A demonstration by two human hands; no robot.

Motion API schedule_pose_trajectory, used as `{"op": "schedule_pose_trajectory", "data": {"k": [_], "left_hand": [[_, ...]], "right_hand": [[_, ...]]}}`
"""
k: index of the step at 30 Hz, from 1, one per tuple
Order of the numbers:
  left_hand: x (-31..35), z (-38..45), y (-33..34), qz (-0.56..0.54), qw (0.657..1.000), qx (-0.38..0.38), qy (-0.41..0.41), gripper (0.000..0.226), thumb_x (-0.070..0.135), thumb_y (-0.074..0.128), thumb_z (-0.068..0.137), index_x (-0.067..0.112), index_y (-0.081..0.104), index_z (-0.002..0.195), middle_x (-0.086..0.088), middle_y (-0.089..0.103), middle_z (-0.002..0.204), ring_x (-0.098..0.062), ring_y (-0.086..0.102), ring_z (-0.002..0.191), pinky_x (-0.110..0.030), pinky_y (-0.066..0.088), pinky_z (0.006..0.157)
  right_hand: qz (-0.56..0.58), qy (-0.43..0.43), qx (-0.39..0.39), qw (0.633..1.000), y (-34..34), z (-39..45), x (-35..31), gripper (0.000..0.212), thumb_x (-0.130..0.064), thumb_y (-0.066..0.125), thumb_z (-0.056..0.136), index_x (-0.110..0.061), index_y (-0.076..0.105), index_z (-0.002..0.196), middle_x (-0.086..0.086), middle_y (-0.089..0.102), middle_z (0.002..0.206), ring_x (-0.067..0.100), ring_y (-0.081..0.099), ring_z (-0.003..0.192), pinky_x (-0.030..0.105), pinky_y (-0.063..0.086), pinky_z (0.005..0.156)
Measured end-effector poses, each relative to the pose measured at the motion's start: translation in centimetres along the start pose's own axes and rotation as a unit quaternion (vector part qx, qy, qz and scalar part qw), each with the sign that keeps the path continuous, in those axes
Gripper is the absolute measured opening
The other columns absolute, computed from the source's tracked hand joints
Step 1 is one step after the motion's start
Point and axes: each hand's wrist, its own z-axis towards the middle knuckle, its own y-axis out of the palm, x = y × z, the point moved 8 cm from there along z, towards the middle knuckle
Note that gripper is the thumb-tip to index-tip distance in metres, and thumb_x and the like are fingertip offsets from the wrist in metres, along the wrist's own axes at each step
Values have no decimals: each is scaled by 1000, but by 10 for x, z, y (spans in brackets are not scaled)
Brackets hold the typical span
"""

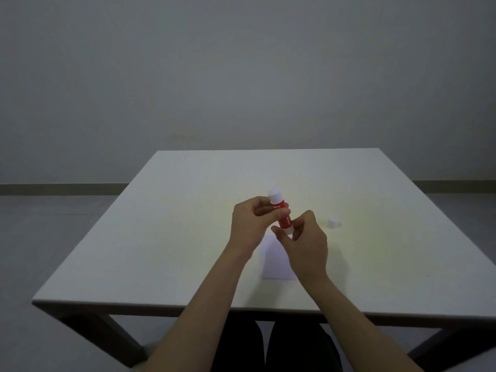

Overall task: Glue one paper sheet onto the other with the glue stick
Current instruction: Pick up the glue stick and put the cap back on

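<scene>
A red glue stick (282, 216) with a white top end is held tilted above the table, between both hands. My left hand (251, 224) grips its upper red body. My right hand (308, 242) pinches its white bottom end with thumb and fingertips. A small white cap (333, 223) stands on the table to the right of my hands. A white paper sheet (275, 260) lies flat under my hands, partly hidden by my wrists. I cannot make out a second sheet.
The white table (166, 237) has dark legs, and its front edge runs just below my forearms. A grey wall and grey floor lie behind. My dark-clothed legs show under the table.
</scene>
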Motion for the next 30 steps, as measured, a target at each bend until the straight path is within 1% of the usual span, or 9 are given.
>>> {"op": "schedule_pose_trajectory", "data": {"k": [2,6,8,11,15,18,22,25,30], "left_hand": [[1,1,-1,7,1000,-2,-5,14,11,79,69,21,75,78,0,78,83,-12,73,83,-12,53,70],[4,1,-7,0,999,-27,-18,10,13,75,74,22,76,79,0,78,87,-16,73,86,-17,53,75],[6,-2,-4,-20,998,-48,-23,10,13,73,76,22,76,80,-2,78,88,-19,73,88,-22,55,79],[9,-4,-3,-39,998,-44,-17,11,11,72,77,20,75,83,-2,78,88,-21,73,87,-27,56,82],[9,-4,-10,-12,1000,20,-6,14,13,76,72,26,76,77,1,78,85,-15,73,85,-26,54,82],[2,-6,-7,18,998,61,-12,17,13,77,71,28,74,76,11,77,77,-6,73,80,-12,50,72],[-9,-10,-4,62,990,125,-18,16,21,80,69,33,71,76,21,72,69,7,68,71,0,45,60],[-14,-12,-9,93,985,142,-16,15,24,80,69,26,73,82,18,72,74,8,67,71,-2,44,61],[-11,-10,-21,176,979,107,9,5,21,73,76,22,73,81,13,65,58,4,57,54,-16,45,66]], "right_hand": [[94,83,-113,986,12,7,12,35,-41,76,71,-23,46,77,-2,61,72,9,55,54,21,40,51],[435,265,-427,747,41,-21,8,55,-57,41,85,-13,64,109,10,71,92,19,62,62,27,46,59],[476,264,-443,712,38,-25,6,53,-49,40,88,-7,68,105,8,70,75,14,59,55,23,46,55],[474,222,-384,761,32,-16,3,39,-38,52,84,-3,63,97,6,69,66,12,57,49,17,40,41],[292,66,-226,927,14,4,-2,10,-18,61,88,-9,57,86,3,72,71,16,61,55,19,42,42],[126,10,-82,989,4,4,-2,23,-18,70,81,-15,47,79,-1,64,71,14,58,56,19,42,52],[-72,-46,11,996,2,0,0,36,-33,72,78,-21,38,80,-5,58,71,15,49,53,18,30,48],[-167,-116,-49,978,4,12,7,48,-51,73,69,-17,47,91,0,61,92,18,56,65,20,38,49],[-398,-74,-63,912,-30,53,63,74,-56,49,85,-24,23,146,16,25,153,36,35,131,46,37,99]]}}
